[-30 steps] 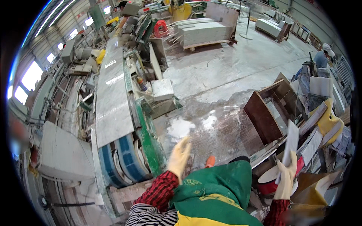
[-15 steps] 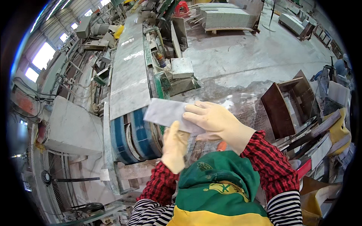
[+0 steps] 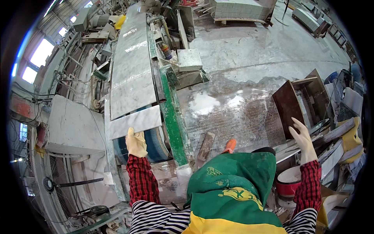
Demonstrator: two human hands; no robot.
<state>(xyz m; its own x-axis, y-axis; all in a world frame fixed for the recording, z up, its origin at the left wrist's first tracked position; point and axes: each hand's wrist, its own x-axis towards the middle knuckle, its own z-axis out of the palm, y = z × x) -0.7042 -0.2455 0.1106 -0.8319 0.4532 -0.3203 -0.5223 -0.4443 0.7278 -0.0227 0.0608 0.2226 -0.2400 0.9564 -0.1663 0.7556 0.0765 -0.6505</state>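
My left hand (image 3: pixel 136 143), in a cream glove, grips the near edge of a pale grey-white stone strip (image 3: pixel 136 121). The strip lies crosswise over the blue belt (image 3: pixel 157 144) at the near end of a conveyor, close to a long stone slab (image 3: pixel 134 78) on it. Out to the right, my right hand (image 3: pixel 302 136), gloved too, is empty with its fingers apart. It hovers beside a brown open-fronted box (image 3: pixel 286 109) and above a red-rimmed bucket (image 3: pixel 288 181).
A green machine rail (image 3: pixel 173 117) runs along the belt's right side. To the left stands a big white block (image 3: pixel 76 124). Stone offcuts (image 3: pixel 337 134) are heaped at the right. Pallets of stacked slabs (image 3: pixel 241 9) stand at the back, and a wooden piece (image 3: pixel 205 146) lies on the wet floor.
The stone strip, earlier held up in both hands, has moved left and down onto the belt end. My right hand has let go and swung far right.
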